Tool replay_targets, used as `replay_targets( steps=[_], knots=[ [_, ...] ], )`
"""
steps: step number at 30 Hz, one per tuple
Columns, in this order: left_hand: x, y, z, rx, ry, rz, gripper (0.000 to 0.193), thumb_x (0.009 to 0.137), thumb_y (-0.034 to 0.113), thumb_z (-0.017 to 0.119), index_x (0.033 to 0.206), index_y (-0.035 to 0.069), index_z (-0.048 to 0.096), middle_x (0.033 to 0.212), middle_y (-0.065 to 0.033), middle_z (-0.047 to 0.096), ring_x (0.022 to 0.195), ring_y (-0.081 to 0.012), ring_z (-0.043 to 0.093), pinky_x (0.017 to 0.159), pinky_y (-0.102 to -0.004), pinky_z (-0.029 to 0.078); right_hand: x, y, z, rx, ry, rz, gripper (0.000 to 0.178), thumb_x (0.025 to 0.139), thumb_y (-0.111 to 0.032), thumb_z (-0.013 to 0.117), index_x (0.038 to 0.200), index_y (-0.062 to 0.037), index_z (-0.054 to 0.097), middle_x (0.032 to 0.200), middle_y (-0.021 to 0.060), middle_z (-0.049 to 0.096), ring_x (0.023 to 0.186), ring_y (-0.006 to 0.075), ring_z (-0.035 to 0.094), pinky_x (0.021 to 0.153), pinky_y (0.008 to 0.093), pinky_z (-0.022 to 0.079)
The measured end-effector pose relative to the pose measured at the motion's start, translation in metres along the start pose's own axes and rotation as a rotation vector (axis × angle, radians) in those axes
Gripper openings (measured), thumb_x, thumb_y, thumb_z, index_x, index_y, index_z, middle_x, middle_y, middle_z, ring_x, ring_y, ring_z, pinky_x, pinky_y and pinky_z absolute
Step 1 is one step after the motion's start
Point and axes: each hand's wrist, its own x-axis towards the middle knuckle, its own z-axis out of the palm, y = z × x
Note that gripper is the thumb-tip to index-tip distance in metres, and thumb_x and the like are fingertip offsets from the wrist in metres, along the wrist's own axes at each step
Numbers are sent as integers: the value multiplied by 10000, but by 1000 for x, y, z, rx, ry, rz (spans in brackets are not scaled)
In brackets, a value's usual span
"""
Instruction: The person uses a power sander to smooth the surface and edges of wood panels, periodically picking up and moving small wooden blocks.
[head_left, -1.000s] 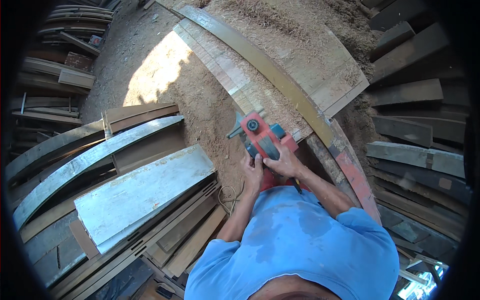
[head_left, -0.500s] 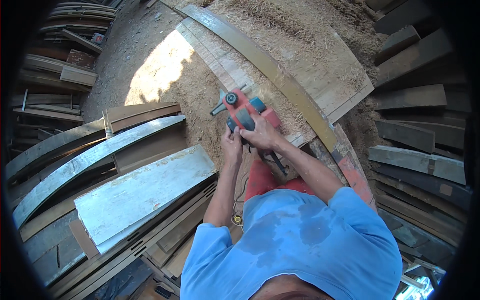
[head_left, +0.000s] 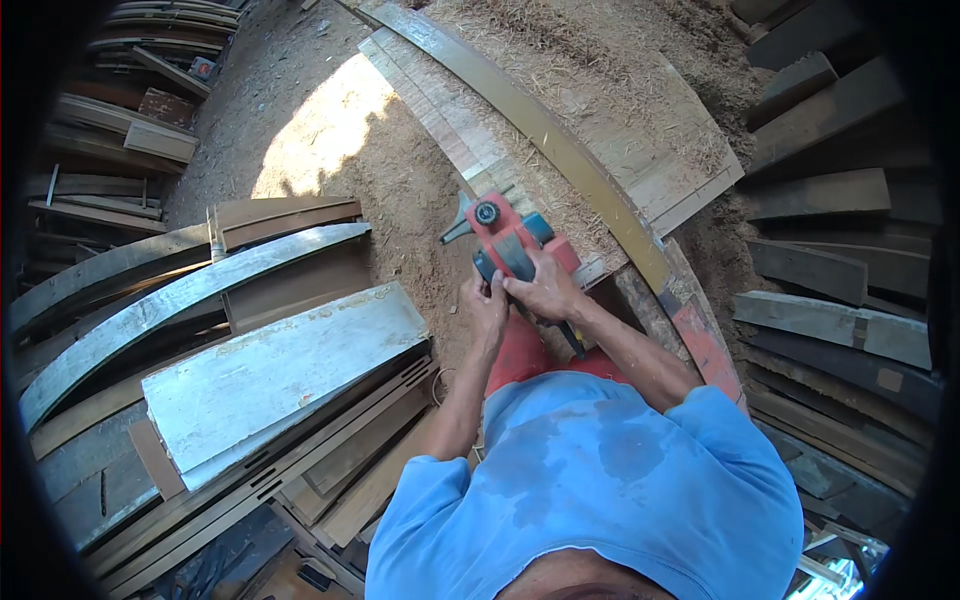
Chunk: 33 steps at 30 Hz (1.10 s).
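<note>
Red planer (head_left: 519, 243): between both hands, over the near part of the pale plank, left of the curved beam; whether its sole touches wood, cannot tell.
Right hand (head_left: 549, 287): fingers closed around the planer's near side, thumb toward the other hand.
Left hand (head_left: 486, 308): fingers curled tight on the planer's lower left end, thumb upward, just beside the right hand.
Chute (head_left: 458, 224): grey-green, on the planer's left side, pointing left.
Knob (head_left: 487, 214): black, round, on the planer's far end.
Pale plank (head_left: 430, 112): long, bending away to upper left, partly under the planer.
Curved beam (head_left: 545, 135): yellow-brown, along the plank's right side, shavings between.
Wide board (head_left: 690, 190): right of the beam, strewn with shavings.
White slab (head_left: 290, 370): at left, atop stacked timber.
Arched beam (head_left: 185, 300): whitish, just beyond the slab.
Timber (head_left: 820, 195): brown and grey lengths, ranked along the right.
Clothing: blue shirt (head_left: 590, 450), damp patches; red shorts (head_left: 522, 358).
Ground (head_left: 230, 140): sawdust-brown, one bright sunlit patch.
</note>
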Motion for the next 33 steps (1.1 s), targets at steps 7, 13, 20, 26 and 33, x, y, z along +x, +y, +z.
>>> replay_targets(
  steps=[7,13,20,26,33],
  knots=[
    [-117,-32,16,133,-28,-172,474,1030,265,631,1453,69,545,1092,-180,656,1015,-259,578,891,-405,487,-114,29,-3,8,1,79,473,860,-282,748,1195,26,618,1086,241,702,1048,369,697,935,450,538],
    [-27,-11,-6,20,-6,-193,350,1071,158,577,1401,40,577,1088,-83,710,901,-133,647,792,-322,534,-26,-5,0,-62,-49,117,460,858,-295,751,1133,47,612,1002,237,707,949,348,716,859,448,553],
    [136,41,-36,-215,-5,-171,300,1079,152,572,1343,14,606,1039,-50,712,889,-128,663,778,-295,563,134,-46,16,51,4,-9,470,866,-290,723,1128,77,591,848,183,697,738,254,711,651,399,559],
    [277,66,-70,-211,-10,-149,320,1093,274,555,1274,21,631,1006,-54,703,814,-128,672,696,-307,582,257,-120,15,143,-43,45,367,903,-254,691,1114,34,603,655,103,652,445,193,610,390,342,485],
    [287,69,-73,-162,-54,-108,310,1097,259,541,1263,15,637,1001,-58,705,787,-131,669,692,-305,583,264,-132,10,179,-76,100,458,799,-229,724,1144,51,613,721,128,683,501,190,631,451,346,512]
  ],
)
